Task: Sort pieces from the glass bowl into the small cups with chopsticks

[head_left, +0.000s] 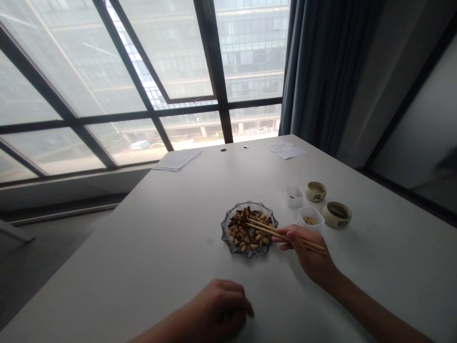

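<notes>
My right hand (307, 252) grips a pair of wooden chopsticks (266, 229). Their tips reach into a glass dish (224, 233) with a scalloped rim. Inside the dish lies a mix of pale nuts in shells and dark pieces (250, 231); whether the tips pinch a piece is too small to tell. My left hand (223, 305) rests on the table in front of the dish, its fingers curled in and partly hidden, with nothing visible in it.
Right of the dish stand two small clear plastic cups (294, 202) with a few pieces inside, and two beige ceramic bowls (335, 220) with dark markings. Papers (178, 160) lie at the far left of the white table (160, 238), more sheets (288, 150) at the back. Windows and a curtain (317, 71) lie beyond.
</notes>
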A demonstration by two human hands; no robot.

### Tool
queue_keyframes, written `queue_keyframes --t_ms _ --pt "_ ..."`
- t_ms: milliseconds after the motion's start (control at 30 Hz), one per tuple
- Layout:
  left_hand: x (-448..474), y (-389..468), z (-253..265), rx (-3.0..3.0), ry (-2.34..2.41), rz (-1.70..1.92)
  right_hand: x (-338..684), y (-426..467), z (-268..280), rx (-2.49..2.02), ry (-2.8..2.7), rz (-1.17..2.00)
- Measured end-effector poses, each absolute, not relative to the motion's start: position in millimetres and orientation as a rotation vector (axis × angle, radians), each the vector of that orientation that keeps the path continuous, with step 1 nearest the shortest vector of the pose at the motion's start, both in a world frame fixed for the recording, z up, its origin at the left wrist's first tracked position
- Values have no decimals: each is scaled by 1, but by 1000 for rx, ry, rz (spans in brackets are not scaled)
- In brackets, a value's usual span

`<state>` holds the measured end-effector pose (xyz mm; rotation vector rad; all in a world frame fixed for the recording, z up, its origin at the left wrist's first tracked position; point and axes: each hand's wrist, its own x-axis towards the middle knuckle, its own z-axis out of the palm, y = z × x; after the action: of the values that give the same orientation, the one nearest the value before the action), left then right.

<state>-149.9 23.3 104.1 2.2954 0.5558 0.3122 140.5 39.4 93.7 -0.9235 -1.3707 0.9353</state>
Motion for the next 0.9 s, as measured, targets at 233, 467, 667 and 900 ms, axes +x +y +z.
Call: queue_keyframes --t_ms 233,467,667,900 --pt "-150 23 105 2297 554 305 138 41 92 -948 -1344 916" --pt "-151 23 105 2293 561 293 152 40 106 -1016 -1159 809" --pt "-152 22 105 2289 568 298 184 44 127 -1096 -928 573" --pt "-151 23 105 2289 593 280 211 54 127 -1113 -792 461"
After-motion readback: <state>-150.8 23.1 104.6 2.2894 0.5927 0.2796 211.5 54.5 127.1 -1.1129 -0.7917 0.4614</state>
